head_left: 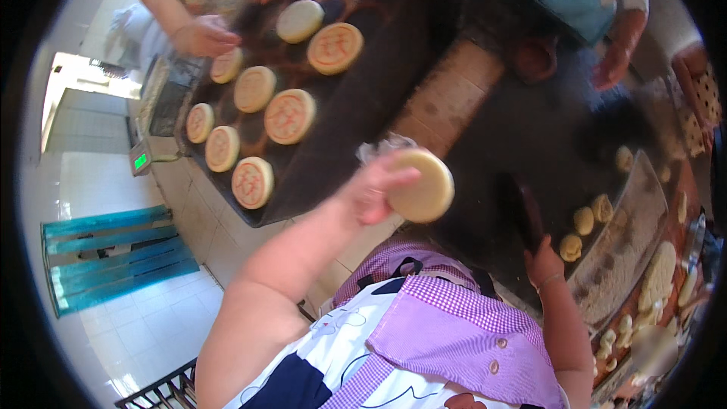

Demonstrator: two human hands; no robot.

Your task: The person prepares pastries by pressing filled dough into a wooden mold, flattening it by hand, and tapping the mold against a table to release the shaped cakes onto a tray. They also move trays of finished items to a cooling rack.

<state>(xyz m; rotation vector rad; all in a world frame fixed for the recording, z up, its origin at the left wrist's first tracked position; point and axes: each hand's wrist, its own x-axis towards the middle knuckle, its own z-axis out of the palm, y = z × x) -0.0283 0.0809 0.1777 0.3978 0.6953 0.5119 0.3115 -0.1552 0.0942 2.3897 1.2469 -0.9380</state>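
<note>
My left hand [372, 188] is closed on the edge of a pale, round, flat dough cake [424, 188], held up in front of my body. A crumpled whitish cloth or plastic [385, 148] shows just behind that hand. At the right, my right hand [544, 263] grips the near end of a dark, elongated tool [522, 210]; blur hides its exact kind. This tool is over or on a dark work surface [477, 174]. To the left, several round cakes, including one with red stamped marks [290, 117], lie on a dark griddle [363, 98].
Another person's hand [206, 35] is beside the griddle's far cakes. Across the work surface is a second person's hand [612, 67]. Small dough lumps [583, 220] sit at the right, near a floury board [621, 246]. A tiled strip [447, 95] separates the two dark surfaces.
</note>
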